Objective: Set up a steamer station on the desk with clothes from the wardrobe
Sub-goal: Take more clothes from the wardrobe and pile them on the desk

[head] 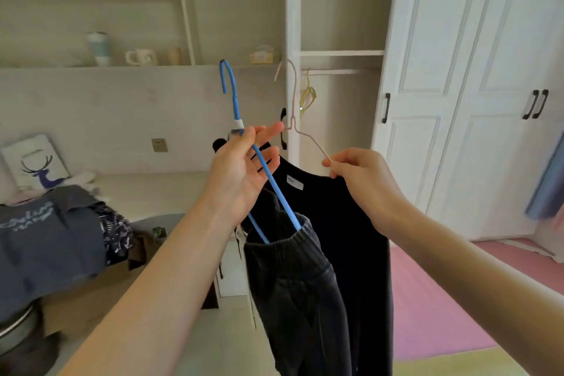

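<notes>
1. the left grip point(241, 171) is raised at centre frame, palm turned toward the camera, and holds the blue hanger point(235, 101) just below its neck, with the thumb over the shaft and the fingers loosely spread behind it.
2. the blue hanger's hook points up and its arm slants down to the right into the waistband of dark grey trousers point(293, 284), which hang from it.
3. the right grip point(363, 180) pinches one sloping arm of a pale pink wire hanger point(292, 123) between thumb and fingertips.
4. a black garment point(360, 238) with a white label point(295, 182) at its collar hangs from the pink hanger, just behind and to the right of the trousers.
5. both hangers are held in the air in front of the open wardrobe section, where a yellow-green hanger point(307, 94) hangs on the rail point(338, 72); white wardrobe doors point(427, 70) stand to the right.
6. the desk point(152, 189) lies to the left, below a shelf with a mug point(140, 57) and a tumbler point(98, 47); a deer picture point(36, 162) leans at its far left.
7. a pile of folded blue clothing point(45, 238) sits at lower left, and a pink mat point(427, 299) covers the floor at right.
</notes>
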`<state>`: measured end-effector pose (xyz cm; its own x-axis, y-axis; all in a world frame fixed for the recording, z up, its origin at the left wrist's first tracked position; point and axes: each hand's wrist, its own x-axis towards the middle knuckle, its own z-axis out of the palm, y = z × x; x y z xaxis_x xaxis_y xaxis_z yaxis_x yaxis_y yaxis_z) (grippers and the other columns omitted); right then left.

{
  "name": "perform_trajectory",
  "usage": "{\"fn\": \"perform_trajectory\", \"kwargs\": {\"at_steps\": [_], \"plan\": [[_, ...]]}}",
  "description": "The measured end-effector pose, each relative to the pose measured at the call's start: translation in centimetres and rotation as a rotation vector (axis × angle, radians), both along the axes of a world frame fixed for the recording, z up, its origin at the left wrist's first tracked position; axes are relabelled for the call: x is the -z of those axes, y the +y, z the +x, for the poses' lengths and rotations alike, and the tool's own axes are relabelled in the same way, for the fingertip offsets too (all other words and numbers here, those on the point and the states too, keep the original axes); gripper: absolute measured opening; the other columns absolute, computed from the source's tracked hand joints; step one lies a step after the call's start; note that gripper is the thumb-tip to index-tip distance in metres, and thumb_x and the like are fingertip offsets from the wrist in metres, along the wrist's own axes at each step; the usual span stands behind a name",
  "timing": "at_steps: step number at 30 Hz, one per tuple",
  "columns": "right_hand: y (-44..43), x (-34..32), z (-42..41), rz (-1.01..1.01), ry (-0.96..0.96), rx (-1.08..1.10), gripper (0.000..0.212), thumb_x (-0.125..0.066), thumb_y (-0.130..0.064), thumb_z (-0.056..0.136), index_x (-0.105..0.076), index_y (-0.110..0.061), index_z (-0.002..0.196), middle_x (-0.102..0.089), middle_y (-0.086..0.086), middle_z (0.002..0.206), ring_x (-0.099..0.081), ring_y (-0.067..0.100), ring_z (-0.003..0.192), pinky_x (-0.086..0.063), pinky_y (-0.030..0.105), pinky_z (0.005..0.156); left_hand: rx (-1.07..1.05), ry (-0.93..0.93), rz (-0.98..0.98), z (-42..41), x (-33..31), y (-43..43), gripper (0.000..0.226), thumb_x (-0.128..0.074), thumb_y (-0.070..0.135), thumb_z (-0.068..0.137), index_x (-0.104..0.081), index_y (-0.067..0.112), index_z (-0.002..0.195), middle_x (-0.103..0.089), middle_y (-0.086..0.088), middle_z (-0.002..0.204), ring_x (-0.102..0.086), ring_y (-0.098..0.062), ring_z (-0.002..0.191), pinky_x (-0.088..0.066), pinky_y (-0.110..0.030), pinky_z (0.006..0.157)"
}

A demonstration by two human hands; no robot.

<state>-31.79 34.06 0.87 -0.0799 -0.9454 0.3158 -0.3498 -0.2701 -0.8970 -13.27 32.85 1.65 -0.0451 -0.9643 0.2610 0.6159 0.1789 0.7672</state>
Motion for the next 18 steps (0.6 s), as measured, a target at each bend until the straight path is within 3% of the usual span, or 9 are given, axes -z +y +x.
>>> {"fn": "perform_trajectory", "kwargs": {"at_steps": [4, 7, 10, 12, 18], "plan": [[-0.3, -0.3, 2.7, 0.0, 0.008, -0.095, 0.021, -0.052, -0.006, 0.089, -0.071, -0.015, 0.087, -0.064, 0.003, 0.08, -0.049, 0.019, 0.062, -0.042, 0.03, 0.059, -0.099, -0.029, 0.015, 3.0, 0.7, 0.9, 0.016, -0.045, 0.023, 0.101, -0.057, 0.012, 0.103, -0.071, -0.001, 0.114, -0.065, -0.017, 0.092, -0.052, -0.031, 0.084], [-0.6, -0.6, 5.2, -0.016, 0.012, -0.164, 0.022, -0.052, -0.006, 0.088, -0.07, -0.018, 0.082, -0.064, -0.001, 0.086, -0.054, 0.013, 0.069, -0.04, 0.022, 0.063, -0.174, -0.063, 0.027, 5.4, 1.4, 1.4, 0.018, -0.044, 0.023, 0.101, -0.058, 0.013, 0.105, -0.07, 0.002, 0.116, -0.065, -0.017, 0.106, -0.051, -0.032, 0.088], [-0.9, -1.1, 8.5, -0.038, 0.021, -0.233, 0.029, -0.052, -0.005, 0.089, -0.061, -0.024, 0.069, -0.068, -0.001, 0.1, -0.058, 0.013, 0.094, -0.035, 0.016, 0.065, -0.237, -0.055, 0.035, 8.0, 2.0, 1.7, 0.02, -0.042, 0.02, 0.102, -0.058, 0.01, 0.11, -0.071, 0.0, 0.114, -0.066, -0.018, 0.109, -0.05, -0.033, 0.09], [-0.9, -1.5, 11.0, -0.054, 0.027, -0.284, 0.031, -0.052, -0.004, 0.089, -0.06, -0.024, 0.067, -0.069, -0.001, 0.103, -0.056, 0.011, 0.101, -0.034, 0.013, 0.07, -0.259, -0.051, 0.028, 10.0, 2.2, 1.8, 0.023, -0.041, 0.019, 0.102, -0.057, 0.009, 0.114, -0.07, -0.001, 0.116, -0.066, -0.018, 0.109, -0.05, -0.034, 0.092], [-1.8, -1.6, 19.2, -0.081, 0.051, -0.396, 0.02, -0.052, -0.003, 0.088, -0.069, -0.013, 0.083, -0.065, -0.012, 0.08, -0.057, 0.005, 0.082, -0.038, 0.017, 0.069, -0.371, 0.003, 0.048, 16.4, 2.7, 1.3, 0.022, -0.046, 0.018, 0.099, -0.059, 0.007, 0.114, -0.069, -0.003, 0.118, -0.064, -0.018, 0.112, -0.049, -0.034, 0.093]]}}
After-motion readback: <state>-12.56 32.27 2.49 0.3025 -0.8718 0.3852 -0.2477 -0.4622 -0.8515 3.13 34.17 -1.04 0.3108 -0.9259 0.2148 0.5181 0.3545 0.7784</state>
